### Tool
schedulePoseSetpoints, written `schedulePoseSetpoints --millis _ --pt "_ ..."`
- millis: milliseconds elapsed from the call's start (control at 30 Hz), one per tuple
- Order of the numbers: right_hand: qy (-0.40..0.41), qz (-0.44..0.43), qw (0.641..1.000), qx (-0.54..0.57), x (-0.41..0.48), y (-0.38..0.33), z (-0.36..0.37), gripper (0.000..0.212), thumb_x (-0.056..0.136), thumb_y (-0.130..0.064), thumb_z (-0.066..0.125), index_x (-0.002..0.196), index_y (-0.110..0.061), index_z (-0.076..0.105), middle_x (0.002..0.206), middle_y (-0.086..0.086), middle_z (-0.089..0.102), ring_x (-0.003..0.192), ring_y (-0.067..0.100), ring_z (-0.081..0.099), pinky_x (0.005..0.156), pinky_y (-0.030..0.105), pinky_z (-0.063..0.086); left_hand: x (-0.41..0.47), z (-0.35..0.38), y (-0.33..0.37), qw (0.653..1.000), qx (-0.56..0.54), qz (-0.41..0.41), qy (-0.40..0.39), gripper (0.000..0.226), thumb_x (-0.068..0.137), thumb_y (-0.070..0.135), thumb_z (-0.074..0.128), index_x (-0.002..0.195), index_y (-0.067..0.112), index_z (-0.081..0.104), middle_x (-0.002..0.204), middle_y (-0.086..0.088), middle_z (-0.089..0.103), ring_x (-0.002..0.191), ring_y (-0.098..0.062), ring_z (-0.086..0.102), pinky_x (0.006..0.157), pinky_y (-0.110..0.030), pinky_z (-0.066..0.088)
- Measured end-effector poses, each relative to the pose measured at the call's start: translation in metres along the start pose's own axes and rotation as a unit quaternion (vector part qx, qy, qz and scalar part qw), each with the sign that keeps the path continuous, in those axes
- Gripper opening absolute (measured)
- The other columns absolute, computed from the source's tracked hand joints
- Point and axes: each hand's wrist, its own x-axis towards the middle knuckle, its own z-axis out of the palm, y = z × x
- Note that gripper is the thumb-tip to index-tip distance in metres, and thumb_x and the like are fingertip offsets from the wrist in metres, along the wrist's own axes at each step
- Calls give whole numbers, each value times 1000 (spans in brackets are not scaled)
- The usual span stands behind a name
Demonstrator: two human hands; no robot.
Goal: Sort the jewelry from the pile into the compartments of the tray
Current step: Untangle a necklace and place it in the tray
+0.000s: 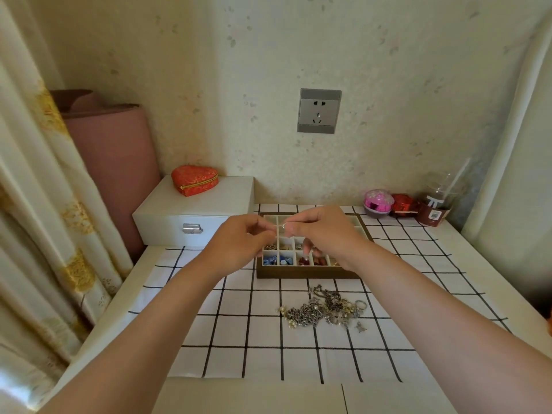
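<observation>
A wooden tray (304,274) with white compartments stands on the checked cloth; blue pieces and red pieces lie in its near row, metal rings in the row behind. A pile of jewelry (324,310), chains, pearls and rings, lies on the cloth just in front of the tray. My left hand (239,243) and my right hand (322,234) are raised together over the tray. Between their fingertips they pinch a small silver ring (283,225). My hands hide much of the tray's middle.
A white box (194,216) with a metal clasp stands at the left, a red heart-shaped case (194,179) on top. At the back right are a pink round case (378,202), a red box (403,205) and a plastic cup (437,204). A curtain hangs left.
</observation>
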Motion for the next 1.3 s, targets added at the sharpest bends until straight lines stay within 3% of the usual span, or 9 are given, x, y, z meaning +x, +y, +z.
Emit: schedulePoseSetpoints --millis 100,233,367,533,633,767,900,1067,1300 --pt "16 -56 989 -134 17 4 9 7 88 -17 74 89 -22 79 87 -14 72 48 -3 58 54 18 50 0 1 -21 988 156 -19 9 9 94 27 63 103 29 66 104 10 65 95 -8 60 77 -19 41" --pt "5 -80 966 -245 39 14 28 6 87 -28 75 82 -29 78 85 -17 71 83 0 66 85 33 57 2 10 -36 978 200 -60 7 37 94 34 63 128 22 59 124 1 60 112 -16 57 88 -26 44" --pt "-15 -94 936 -339 53 21 45 11 93 -27 67 86 -26 74 88 -11 71 85 8 66 83 38 57 8 17 -41 981 181 -70 -13 45 95 35 62 136 17 53 127 -3 62 110 -17 59 84 -24 43" --pt "-40 -103 858 -501 59 28 51 19 98 -28 58 99 -24 77 94 -2 71 83 16 65 77 35 56 12 19 -39 984 160 -68 -27 34 94 22 64 126 12 60 118 -7 65 95 -13 56 78 -22 41" --pt "-32 -111 859 -498 58 32 48 22 98 -27 56 99 -25 79 90 -2 73 78 14 66 75 34 57 12 21 -37 986 143 -87 -26 38 90 20 68 126 11 59 118 -7 65 101 -16 59 79 -22 43" --pt "-16 -143 894 -424 50 25 39 25 95 -15 56 97 -25 79 90 -14 63 82 9 61 76 30 53 10 21 -36 984 143 -103 -36 39 87 20 72 123 11 58 109 -3 64 94 -13 57 72 -20 44" --pt "-98 -143 863 -475 42 25 35 33 92 -12 54 111 -28 76 103 -9 58 93 11 58 72 25 44 7 23 -35 983 148 -103 -38 37 86 21 73 119 12 58 95 3 57 85 -10 54 60 -14 39" --pt "-96 -142 865 -471 37 29 29 37 93 -10 53 115 -33 73 109 -9 48 99 15 57 76 27 40 7 19 -35 983 142 -108 -35 45 83 24 75 123 14 59 105 1 62 94 -13 58 76 -22 45" --pt "-58 -141 902 -403 9 20 -9 24 94 -18 60 102 -37 74 104 -17 61 98 6 61 86 28 52 -2 18 -26 971 235 -42 2 52 89 33 71 137 22 52 127 -1 57 110 -15 57 83 -24 46"
